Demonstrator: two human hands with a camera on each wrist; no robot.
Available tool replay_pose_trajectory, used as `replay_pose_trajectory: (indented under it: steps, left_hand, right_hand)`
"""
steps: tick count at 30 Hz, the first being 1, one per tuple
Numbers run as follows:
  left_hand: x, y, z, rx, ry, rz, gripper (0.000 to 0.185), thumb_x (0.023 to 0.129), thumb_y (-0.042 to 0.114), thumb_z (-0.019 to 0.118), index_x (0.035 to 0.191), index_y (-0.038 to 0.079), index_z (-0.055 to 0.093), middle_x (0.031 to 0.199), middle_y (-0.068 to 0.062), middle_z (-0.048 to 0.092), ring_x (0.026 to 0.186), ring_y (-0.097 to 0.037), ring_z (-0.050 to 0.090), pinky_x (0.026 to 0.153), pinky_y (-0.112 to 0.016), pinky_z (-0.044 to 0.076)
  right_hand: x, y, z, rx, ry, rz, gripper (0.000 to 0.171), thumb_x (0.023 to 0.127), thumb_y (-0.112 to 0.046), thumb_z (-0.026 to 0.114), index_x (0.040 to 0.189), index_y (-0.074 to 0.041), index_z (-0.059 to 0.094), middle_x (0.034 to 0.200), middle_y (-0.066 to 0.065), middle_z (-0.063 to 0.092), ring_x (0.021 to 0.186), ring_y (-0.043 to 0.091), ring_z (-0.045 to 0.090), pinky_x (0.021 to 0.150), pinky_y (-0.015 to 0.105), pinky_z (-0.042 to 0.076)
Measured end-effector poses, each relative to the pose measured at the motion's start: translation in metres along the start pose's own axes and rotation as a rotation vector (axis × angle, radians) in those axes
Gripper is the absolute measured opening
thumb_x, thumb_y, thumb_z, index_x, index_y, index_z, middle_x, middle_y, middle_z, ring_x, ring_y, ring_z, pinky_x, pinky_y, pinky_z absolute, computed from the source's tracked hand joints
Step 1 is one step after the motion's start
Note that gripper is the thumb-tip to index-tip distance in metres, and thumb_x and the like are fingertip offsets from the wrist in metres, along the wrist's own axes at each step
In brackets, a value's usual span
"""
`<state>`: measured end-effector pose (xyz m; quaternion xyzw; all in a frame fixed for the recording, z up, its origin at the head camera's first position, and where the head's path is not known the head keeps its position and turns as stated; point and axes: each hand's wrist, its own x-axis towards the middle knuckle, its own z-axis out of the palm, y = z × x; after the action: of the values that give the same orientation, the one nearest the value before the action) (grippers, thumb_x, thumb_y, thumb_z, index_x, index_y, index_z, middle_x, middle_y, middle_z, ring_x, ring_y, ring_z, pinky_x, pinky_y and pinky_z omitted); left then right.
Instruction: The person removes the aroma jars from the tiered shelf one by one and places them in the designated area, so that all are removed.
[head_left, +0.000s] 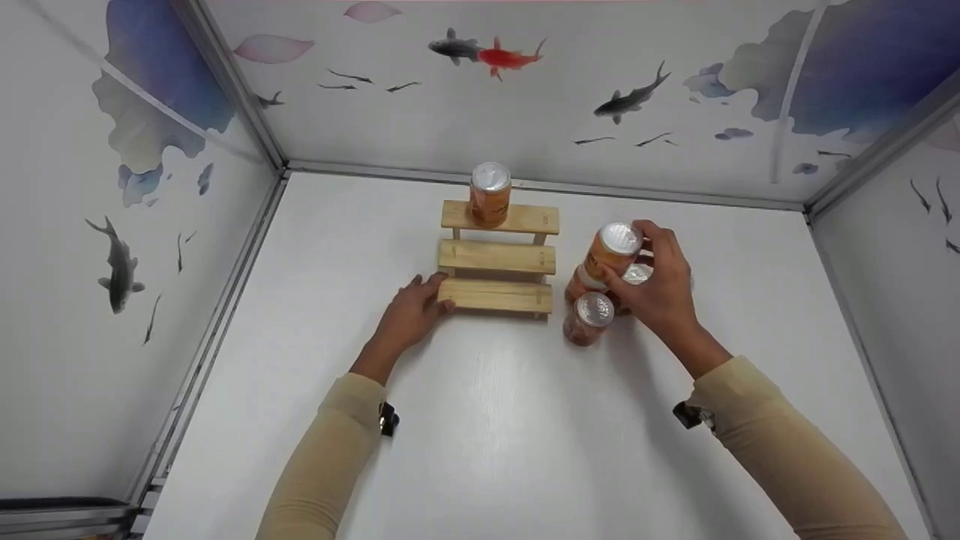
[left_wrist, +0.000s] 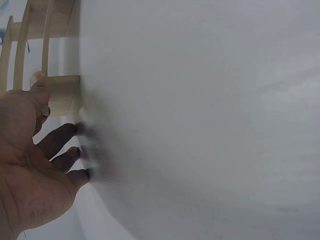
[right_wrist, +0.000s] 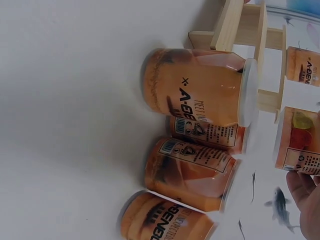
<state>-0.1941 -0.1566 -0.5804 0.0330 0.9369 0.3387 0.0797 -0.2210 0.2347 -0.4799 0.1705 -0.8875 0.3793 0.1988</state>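
A three-step wooden rack (head_left: 497,257) stands on the white table. My left hand (head_left: 411,313) pinches the left end of its lowest step between thumb and forefinger; the other fingers reach down to the tabletop in the left wrist view. On the top step stands one orange can (head_left: 490,196) with a silvery lid. To the right of the rack, my right hand (head_left: 660,283) grips another orange can (head_left: 611,251), raised above a cluster of similar cans. The nearest of these is a can (head_left: 589,320) at the front; the held can partly covers those behind.
In the right wrist view, several orange cans stand close together, one can (right_wrist: 200,87) nearest the rack. Walls printed with fish, including a back wall (head_left: 525,112), enclose the table (head_left: 480,420) on the left, back and right.
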Motion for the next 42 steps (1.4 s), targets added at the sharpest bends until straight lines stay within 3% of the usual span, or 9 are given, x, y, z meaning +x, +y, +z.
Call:
replay_pose_trajectory:
  steps: [5, 12, 18, 21, 34, 42]
  left_hand:
    - [0.000, 0.001, 0.000, 0.000, 0.005, 0.007, 0.064, 0.098, 0.054, 0.057, 0.155, 0.028, 0.043, 0.158, -0.010, 0.047, 0.154, -0.036, 0.031, 0.126, -0.059, 0.021]
    - [0.001, -0.001, 0.001, 0.002, 0.017, 0.037, 0.064, 0.098, 0.054, 0.057, 0.154, 0.027, 0.044, 0.156, -0.010, 0.049, 0.153, -0.038, 0.033, 0.125, -0.061, 0.023]
    - [0.001, -0.002, 0.001, -0.021, 0.003, 0.014, 0.062, 0.099, 0.050, 0.059, 0.154, 0.028, 0.043, 0.158, -0.008, 0.047, 0.154, -0.036, 0.030, 0.126, -0.060, 0.020]
    - [0.001, -0.003, 0.001, -0.025, 0.002, 0.012, 0.060, 0.099, 0.047, 0.060, 0.154, 0.028, 0.044, 0.158, -0.007, 0.047, 0.155, -0.035, 0.029, 0.127, -0.059, 0.020]
    - [0.001, -0.003, 0.002, -0.023, 0.006, 0.016, 0.061, 0.099, 0.049, 0.060, 0.154, 0.027, 0.044, 0.158, -0.008, 0.047, 0.154, -0.035, 0.031, 0.126, -0.060, 0.021]
    - [0.002, -0.003, 0.002, -0.011, 0.019, 0.026, 0.059, 0.098, 0.050, 0.060, 0.151, 0.029, 0.046, 0.157, -0.008, 0.049, 0.153, -0.036, 0.032, 0.126, -0.061, 0.021]
  right_hand:
    - [-0.009, 0.006, -0.010, -0.014, 0.009, 0.007, 0.078, 0.079, -0.024, 0.089, 0.142, -0.008, 0.046, 0.128, 0.011, 0.055, 0.114, 0.021, 0.064, 0.086, 0.043, 0.061]
    - [-0.023, 0.011, -0.019, -0.058, 0.027, 0.003, 0.079, 0.078, -0.026, 0.089, 0.143, -0.009, 0.047, 0.129, 0.011, 0.056, 0.113, 0.023, 0.064, 0.088, 0.023, 0.055]
    - [-0.034, 0.014, -0.024, -0.090, 0.022, 0.001, 0.079, 0.077, -0.025, 0.090, 0.141, -0.008, 0.047, 0.126, 0.014, 0.055, 0.110, 0.026, 0.065, 0.085, 0.043, 0.060]
    - [-0.040, 0.016, -0.026, -0.092, 0.026, 0.000, 0.080, 0.075, -0.024, 0.091, 0.139, -0.006, 0.048, 0.124, 0.015, 0.054, 0.107, 0.026, 0.065, 0.084, 0.045, 0.061]
    - [-0.061, 0.026, -0.032, -0.064, 0.048, -0.028, 0.082, 0.072, -0.024, 0.093, 0.136, -0.002, 0.048, 0.123, 0.011, 0.056, 0.107, 0.025, 0.063, 0.086, 0.007, 0.046]
    - [-0.071, 0.032, -0.029, -0.068, 0.038, -0.014, 0.083, 0.071, -0.024, 0.093, 0.136, -0.003, 0.048, 0.127, 0.011, 0.056, 0.106, 0.022, 0.062, 0.084, 0.006, 0.045]
